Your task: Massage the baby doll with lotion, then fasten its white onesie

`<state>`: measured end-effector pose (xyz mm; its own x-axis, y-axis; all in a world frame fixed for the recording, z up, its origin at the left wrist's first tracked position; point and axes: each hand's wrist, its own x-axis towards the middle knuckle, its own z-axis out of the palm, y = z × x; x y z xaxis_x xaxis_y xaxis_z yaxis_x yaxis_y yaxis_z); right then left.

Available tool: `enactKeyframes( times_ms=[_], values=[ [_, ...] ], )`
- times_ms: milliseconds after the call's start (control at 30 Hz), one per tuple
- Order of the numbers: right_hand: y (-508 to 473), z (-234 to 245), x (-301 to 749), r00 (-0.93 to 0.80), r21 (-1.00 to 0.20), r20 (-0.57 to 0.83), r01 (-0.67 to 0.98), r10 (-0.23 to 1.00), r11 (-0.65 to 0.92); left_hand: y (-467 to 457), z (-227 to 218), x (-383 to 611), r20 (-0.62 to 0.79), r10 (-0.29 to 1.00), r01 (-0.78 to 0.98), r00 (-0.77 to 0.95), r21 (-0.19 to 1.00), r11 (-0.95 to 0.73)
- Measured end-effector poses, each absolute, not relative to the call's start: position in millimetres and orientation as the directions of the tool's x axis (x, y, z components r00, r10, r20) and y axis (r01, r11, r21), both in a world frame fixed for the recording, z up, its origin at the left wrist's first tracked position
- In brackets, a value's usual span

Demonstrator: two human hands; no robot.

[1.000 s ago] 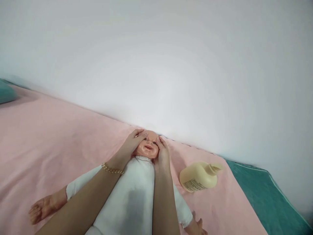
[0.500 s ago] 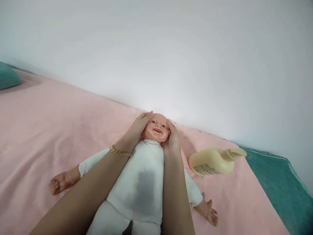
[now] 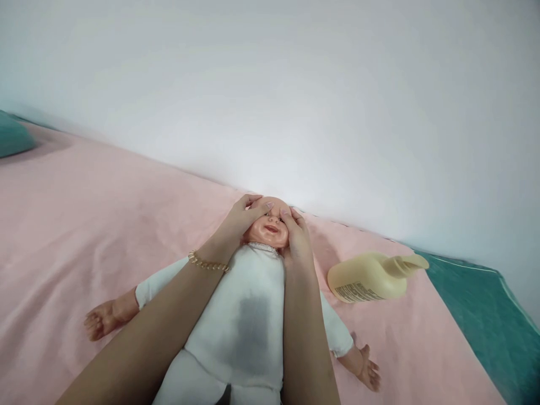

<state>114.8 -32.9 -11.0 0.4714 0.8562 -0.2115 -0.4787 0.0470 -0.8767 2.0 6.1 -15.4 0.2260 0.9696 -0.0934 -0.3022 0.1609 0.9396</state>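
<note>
A baby doll [image 3: 242,292] with a white cloth body and a dark patch on its belly lies on its back, arms spread out to both sides. My left hand [image 3: 241,220] cups one side of the doll's head, its thumb lying across the brow near one eye. On the opposite side, my right hand [image 3: 298,235] wraps the head, thumb tip pressed by the other eye. A beaded bracelet [image 3: 206,263] circles my left wrist. The fingers behind the head are partly hidden.
A yellow pump bottle [image 3: 367,277] stands on the pink sheet [image 3: 105,191], right of the doll. Green fabric [image 3: 476,298] shows at the right, and a green item [image 3: 14,135] at the far left. Behind the doll's head rises a pale wall [image 3: 270,95].
Both thumbs have moved inward from the sides of the doll's head onto its brow and eye area. The palms stay at the sides of the head. The bottle stands as before.
</note>
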Motion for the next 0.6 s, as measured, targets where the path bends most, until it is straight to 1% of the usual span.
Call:
enactKeyframes(
  times_ms=[167, 267, 367, 500, 600],
  values=[
    [-32, -2, 113, 0.492, -0.832, -0.291, -0.553, 0.82, 0.037, 7, -16, 6, -0.091, 0.964, -0.396, 0.25, 0.899, 0.188],
    [-30, -1, 116, 0.483, -0.81, -0.333, -0.586, 0.81, 0.017, 6, -14, 7, -0.104, 0.969, -0.419, 0.222, 0.888, 0.191],
    [-29, -8, 121, 0.454, -0.8, -0.3, -0.599, 0.839, 0.039, 4, -11, 6, -0.129, 0.97, -0.431, 0.206, 0.878, 0.208],
    [-28, -18, 127, 0.424, -0.798, -0.264, -0.6, 0.866, 0.05, 3, -10, 5, -0.159, 0.961, -0.442, 0.227, 0.862, 0.247],
    [-28, -19, 126, 0.417, -0.793, -0.254, -0.607, 0.873, 0.059, 3, -10, 4, -0.13, 0.955, -0.455, 0.268, 0.856, 0.245]
  ],
)
